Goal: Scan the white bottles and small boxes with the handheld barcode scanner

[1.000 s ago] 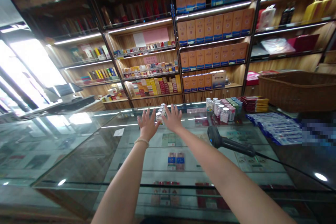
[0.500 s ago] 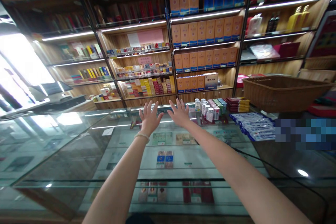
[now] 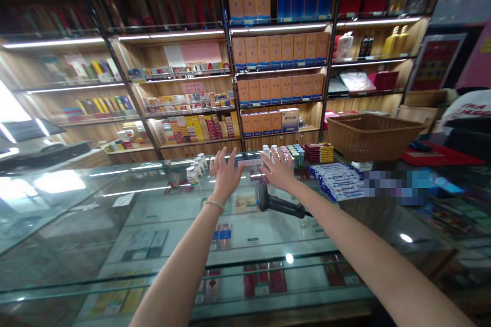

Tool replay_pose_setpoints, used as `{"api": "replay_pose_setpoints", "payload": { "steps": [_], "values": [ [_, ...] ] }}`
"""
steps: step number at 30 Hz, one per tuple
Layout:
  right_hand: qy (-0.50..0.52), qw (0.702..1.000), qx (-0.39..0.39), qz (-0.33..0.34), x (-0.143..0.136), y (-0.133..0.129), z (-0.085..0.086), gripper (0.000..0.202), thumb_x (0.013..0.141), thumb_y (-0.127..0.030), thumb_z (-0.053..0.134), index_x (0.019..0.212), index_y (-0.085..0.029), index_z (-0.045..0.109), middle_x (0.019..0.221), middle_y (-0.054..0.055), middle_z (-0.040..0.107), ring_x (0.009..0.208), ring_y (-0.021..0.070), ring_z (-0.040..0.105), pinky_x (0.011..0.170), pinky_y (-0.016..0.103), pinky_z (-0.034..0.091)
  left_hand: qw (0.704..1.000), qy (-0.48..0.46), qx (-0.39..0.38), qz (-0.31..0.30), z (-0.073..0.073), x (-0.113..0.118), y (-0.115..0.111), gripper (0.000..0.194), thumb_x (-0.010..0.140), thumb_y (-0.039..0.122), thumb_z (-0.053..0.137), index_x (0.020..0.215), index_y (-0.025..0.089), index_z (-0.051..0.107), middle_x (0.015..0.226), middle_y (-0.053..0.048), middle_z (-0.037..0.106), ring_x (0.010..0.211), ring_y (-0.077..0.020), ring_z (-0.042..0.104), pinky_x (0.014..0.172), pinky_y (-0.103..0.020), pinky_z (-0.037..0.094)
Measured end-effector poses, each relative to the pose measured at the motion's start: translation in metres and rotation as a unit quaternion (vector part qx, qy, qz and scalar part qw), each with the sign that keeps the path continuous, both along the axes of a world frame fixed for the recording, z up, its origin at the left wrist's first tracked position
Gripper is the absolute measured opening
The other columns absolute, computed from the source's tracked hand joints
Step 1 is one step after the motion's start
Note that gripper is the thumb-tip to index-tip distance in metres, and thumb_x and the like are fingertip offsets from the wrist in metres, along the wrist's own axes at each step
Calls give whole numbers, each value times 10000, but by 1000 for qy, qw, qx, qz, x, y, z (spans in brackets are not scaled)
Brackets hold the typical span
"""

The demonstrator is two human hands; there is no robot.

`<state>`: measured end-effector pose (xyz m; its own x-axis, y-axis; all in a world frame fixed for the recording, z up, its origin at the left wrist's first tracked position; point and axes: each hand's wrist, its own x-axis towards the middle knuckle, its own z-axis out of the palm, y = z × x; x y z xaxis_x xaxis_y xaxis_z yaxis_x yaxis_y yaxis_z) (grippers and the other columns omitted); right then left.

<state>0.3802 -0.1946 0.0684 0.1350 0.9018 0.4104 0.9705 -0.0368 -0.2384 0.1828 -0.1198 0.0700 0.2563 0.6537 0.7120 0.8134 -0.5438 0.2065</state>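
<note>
Both arms reach out over a glass display counter (image 3: 161,209). My left hand (image 3: 226,173), with a pale bracelet at its wrist, has its fingers spread and holds nothing. To its left stands a short row of small white bottles (image 3: 195,169). My right hand (image 3: 280,168) is also open and empty, partly in front of several small bottles (image 3: 296,154) with green and pink colours. Below the right hand, a black handheld barcode scanner (image 3: 280,203) lies on the glass, its far end hidden by my forearm.
Right of the bottles sit stacked red and yellow packs (image 3: 319,152), blue-and-white packets (image 3: 337,180) and a brown wicker basket (image 3: 374,135). Behind the counter, shelves hold orange boxes (image 3: 276,51) and cigarette packs (image 3: 192,130). At the left is a dark monitor (image 3: 34,130).
My view has turned to the right. My hands have parted slightly; the scanner and the white bottles at left, hidden before, now show. Both hands stay open.
</note>
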Motion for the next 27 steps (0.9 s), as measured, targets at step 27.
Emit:
{"api": "replay_pose_setpoints", "payload": {
  "steps": [27],
  "values": [
    [-61, 997, 23, -50, 44, -12, -47, 558, 1048, -502, 389, 1589, -368, 391, 1725, 70, 246, 1583, 319, 178, 1222, 649, 202, 998, 46, -10, -32, -46, 28, -4, 553, 996, 448, 539, 1530, 309, 507, 1606, -141, 438, 1508, -359, 340, 1241, -649, 206]
  ]
}}
